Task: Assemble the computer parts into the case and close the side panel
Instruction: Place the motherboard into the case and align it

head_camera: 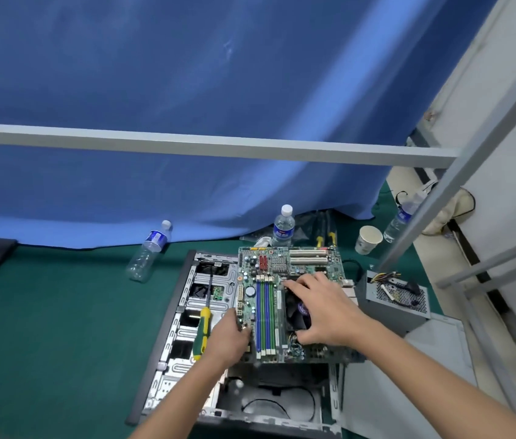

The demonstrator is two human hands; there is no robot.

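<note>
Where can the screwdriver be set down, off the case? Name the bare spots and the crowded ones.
Free: the green mat left of the case, between the lying bottle and the near edge. Crowded: behind the motherboard, with an upright bottle and paper cup; on the right, the power supply and grey panel.

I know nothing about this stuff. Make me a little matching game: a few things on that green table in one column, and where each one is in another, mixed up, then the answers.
Things:
1. screwdriver
2. paper cup
3. power supply
4. tipped bottle

Places:
A. lying on the open case, left of the motherboard
B. on the table, left of the case, leaning over
C. right of the motherboard, wires on top
D. behind the power supply, leaning

Pairs: 1-A, 2-D, 3-C, 4-B
</note>
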